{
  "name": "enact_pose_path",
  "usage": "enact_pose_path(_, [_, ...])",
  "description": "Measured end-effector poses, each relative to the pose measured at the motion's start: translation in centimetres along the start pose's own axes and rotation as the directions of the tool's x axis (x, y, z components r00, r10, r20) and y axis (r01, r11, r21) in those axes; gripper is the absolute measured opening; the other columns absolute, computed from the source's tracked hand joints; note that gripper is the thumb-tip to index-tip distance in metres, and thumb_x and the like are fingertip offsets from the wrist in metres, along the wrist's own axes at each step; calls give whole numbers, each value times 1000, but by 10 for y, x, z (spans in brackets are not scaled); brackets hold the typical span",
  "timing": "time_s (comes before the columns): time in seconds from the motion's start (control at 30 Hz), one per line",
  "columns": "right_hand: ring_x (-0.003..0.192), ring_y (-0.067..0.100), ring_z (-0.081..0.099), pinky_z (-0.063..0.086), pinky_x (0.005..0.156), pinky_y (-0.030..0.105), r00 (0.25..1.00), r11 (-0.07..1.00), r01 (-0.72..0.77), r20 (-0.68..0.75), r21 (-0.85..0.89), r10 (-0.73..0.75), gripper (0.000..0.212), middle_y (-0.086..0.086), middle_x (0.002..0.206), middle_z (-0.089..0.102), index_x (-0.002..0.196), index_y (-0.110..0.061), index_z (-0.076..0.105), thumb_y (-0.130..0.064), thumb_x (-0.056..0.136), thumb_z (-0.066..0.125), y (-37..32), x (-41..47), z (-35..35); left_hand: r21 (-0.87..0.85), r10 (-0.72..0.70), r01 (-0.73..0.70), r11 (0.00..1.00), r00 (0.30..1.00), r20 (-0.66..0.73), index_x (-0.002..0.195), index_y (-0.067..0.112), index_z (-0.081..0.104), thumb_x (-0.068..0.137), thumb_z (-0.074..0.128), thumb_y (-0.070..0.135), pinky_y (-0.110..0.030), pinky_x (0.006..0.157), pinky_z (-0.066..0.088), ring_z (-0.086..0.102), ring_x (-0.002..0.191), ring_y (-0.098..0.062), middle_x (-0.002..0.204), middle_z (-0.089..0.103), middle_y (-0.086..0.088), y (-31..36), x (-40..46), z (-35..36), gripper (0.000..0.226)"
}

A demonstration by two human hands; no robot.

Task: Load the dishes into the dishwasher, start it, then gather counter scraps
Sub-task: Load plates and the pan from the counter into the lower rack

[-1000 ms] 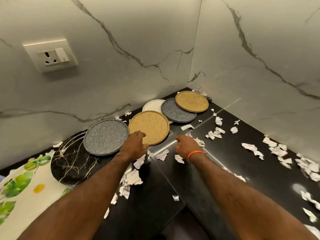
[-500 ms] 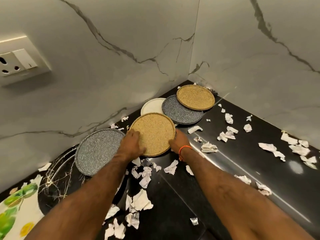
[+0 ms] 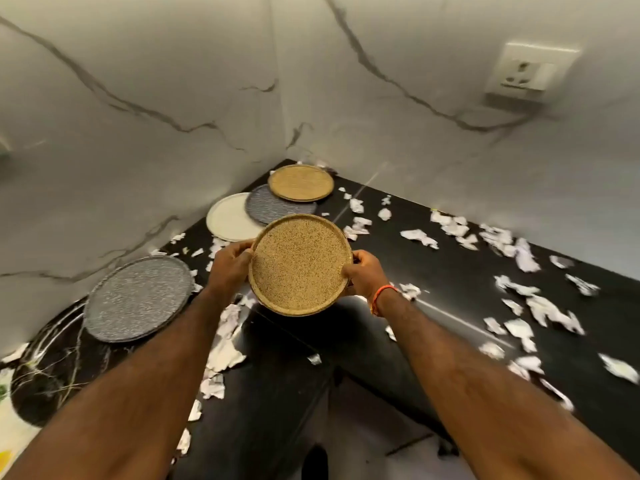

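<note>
No readable text, label or number shows anywhere.

A single head-worn camera looks forward and steeply down into the corner where two marble walls (image 3: pixel 173 98) meet above the black counter (image 3: pixel 450 271). It sits close: both forearms rise from the bottom edge toward that corner. The wide lens bends the walls, and no second view overlaps

Gold speckled plate (image 3: pixel 300 265) aloft, near level
</note>
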State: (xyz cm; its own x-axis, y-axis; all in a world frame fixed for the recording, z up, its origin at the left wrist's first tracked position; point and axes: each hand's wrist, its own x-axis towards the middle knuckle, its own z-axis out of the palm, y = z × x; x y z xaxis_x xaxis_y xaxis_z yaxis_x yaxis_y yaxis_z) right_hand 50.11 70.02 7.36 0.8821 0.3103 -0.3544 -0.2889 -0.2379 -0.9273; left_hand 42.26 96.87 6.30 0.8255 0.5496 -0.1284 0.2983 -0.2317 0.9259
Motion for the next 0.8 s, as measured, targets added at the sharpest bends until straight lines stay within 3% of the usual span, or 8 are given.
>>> enact_pose_path(0.1, [84,35,72,62,65,55,992,998,18,-121,-57,-25,23,17,93,67,100,-7,58,1,79,57,21,-56,-56,-87,22,-11,996,992,125,115,15,72,102,55,12,-29,55,57,65,76,-21,90,72,-7,18,-50,48,21])
enact_pose_path(0.23, [78,34,72,63,59,46,941,992,56,-325,-116,-91,12,17,89,71,95,-10,63,-21,90,61,56,-129,-126,-108,26,3,994,963,267,111,19,71,104,54,18,-34,60,58,67,76,-20,88,71,-6,43,-115,115,18])
enact_pose_path(0.3, [65,30,69,61,55,43,909,987,52,-402,-155,-111,28,15,77,69,86,-11,65,-35,98,54,67,-144,-143,-119,19,16,993,957,288,111,18,70,104,52,21,-36,65,58,66,80,-22,90,69,-7,51,-125,131,19])
enact_pose_path(0.4, [66,25,68,61,66,45,810,978,25,-569,-209,-142,34,5,70,69,79,-18,68,-36,99,48,98,-200,-191,-82,57,-24,996,903,425,110,17,69,104,53,26,-47,75,60,67,86,-27,98,69,-12,71,-165,183,19])
enact_pose_path(0.53, [95,18,70,58,88,43,710,981,-74,-701,-178,-73,31,-2,104,75,114,-25,71,-26,88,55,146,-263,-249,-50,110,-101,994,774,623,109,11,67,104,52,27,-47,77,59,65,84,-27,96,67,-12,100,-218,250,23])
enact_pose_path(0.63, [86,19,71,60,81,46,603,982,-155,-798,-107,8,23,-1,95,75,105,-23,71,-28,85,61,176,-308,-279,-49,136,-149,988,657,742,107,11,68,104,53,27,-41,72,57,63,82,-22,95,66,-9,116,-250,298,22])
enact_pose_path(0.7, [84,21,69,59,82,43,468,981,-194,-881,-27,68,19,3,92,74,102,-18,73,-26,88,63,192,-341,-289,-77,167,-180,981,558,813,102,12,70,103,56,24,-33,67,56,64,77,-15,88,67,-4,126,-278,335,19])
enact_pose_path(0.8, [92,27,67,55,86,41,320,963,-260,-935,71,155,20,7,98,74,101,-16,72,-30,92,61,219,-371,-292,-128,234,-233,964,512,827,91,16,75,99,61,19,-27,64,54,65,72,-8,82,70,2,136,-318,376,16])
